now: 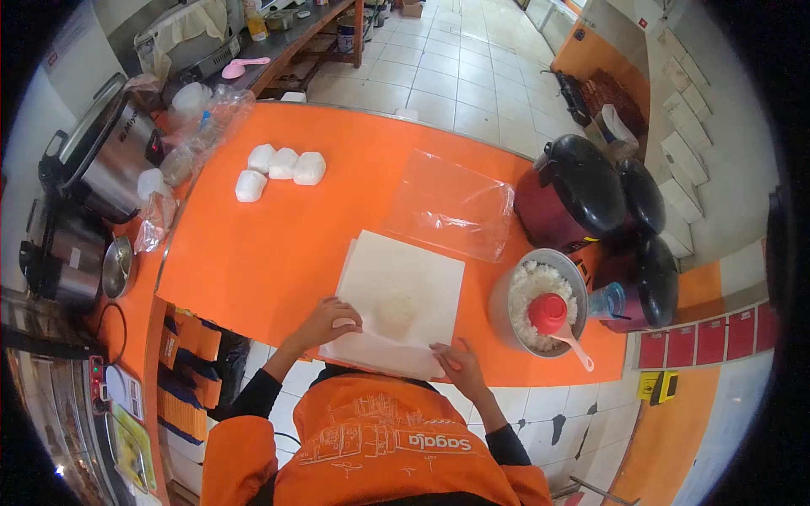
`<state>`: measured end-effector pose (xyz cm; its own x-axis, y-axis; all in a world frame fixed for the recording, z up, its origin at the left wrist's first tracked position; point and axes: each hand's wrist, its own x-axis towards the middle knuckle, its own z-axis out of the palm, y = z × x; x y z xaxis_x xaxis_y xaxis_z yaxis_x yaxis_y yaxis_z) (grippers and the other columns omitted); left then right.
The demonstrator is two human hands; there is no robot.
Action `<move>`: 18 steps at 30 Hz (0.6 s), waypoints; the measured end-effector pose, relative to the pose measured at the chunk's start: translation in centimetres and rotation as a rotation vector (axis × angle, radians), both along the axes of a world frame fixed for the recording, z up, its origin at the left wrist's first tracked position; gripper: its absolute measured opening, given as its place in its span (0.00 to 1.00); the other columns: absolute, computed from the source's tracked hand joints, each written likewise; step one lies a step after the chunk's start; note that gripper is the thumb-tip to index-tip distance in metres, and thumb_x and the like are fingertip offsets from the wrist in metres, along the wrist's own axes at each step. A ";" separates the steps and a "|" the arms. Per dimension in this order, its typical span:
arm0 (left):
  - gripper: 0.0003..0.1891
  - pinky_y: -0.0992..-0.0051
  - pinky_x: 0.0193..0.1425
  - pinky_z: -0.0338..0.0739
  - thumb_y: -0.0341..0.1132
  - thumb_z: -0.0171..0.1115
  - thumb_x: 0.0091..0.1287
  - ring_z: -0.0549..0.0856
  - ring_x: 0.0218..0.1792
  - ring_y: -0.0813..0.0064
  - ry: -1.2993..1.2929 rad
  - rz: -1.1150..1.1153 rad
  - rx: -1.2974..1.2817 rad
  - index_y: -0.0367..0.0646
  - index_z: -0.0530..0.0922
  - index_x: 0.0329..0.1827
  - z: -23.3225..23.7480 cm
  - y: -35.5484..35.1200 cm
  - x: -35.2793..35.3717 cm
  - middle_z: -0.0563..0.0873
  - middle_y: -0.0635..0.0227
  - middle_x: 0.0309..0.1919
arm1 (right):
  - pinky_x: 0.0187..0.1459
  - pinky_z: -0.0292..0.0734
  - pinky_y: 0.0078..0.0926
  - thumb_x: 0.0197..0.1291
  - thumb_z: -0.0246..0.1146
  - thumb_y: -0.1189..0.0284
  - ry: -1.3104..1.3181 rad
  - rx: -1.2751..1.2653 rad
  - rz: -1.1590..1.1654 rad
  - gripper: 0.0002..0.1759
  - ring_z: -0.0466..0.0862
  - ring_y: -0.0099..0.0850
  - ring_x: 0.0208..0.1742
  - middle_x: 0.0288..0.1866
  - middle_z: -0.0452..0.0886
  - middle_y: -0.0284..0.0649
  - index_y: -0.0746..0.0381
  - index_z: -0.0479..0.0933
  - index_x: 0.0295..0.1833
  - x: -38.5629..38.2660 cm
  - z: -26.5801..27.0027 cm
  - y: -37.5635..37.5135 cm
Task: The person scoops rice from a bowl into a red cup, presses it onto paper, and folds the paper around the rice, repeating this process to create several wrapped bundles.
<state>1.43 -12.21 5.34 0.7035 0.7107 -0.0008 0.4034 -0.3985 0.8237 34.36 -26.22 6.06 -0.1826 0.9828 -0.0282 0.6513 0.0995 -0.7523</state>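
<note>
A stack of white wrapping paper lies on the orange table in front of me. A mound of white rice sits on the top sheet, whose near edge is raised and bent toward the mound. My left hand is closed on that sheet's left near corner, fingers curled. At the right near corner, my right hand pinches the paper between thumb and fingers. To the right stands a metal pot of cooked rice, with a red cup and a pink-handled scoop resting on the rice.
Several white wrapped packets sit at the table's far left. A clear plastic bag lies beyond the paper. Dark red rice cookers stand on the right, near a blue clear cup. Steel cookers line the left counter.
</note>
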 end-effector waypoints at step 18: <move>0.29 0.75 0.37 0.77 0.35 0.73 0.58 0.84 0.34 0.79 -0.143 0.440 -0.449 0.47 0.70 0.61 -1.5 4.5 1.6 0.85 0.65 0.32 | 0.29 0.77 0.30 0.59 0.67 0.60 0.165 -0.401 -0.346 0.16 0.83 0.28 0.28 0.26 0.82 0.38 0.64 0.80 0.36 0.9 -3.2 8.0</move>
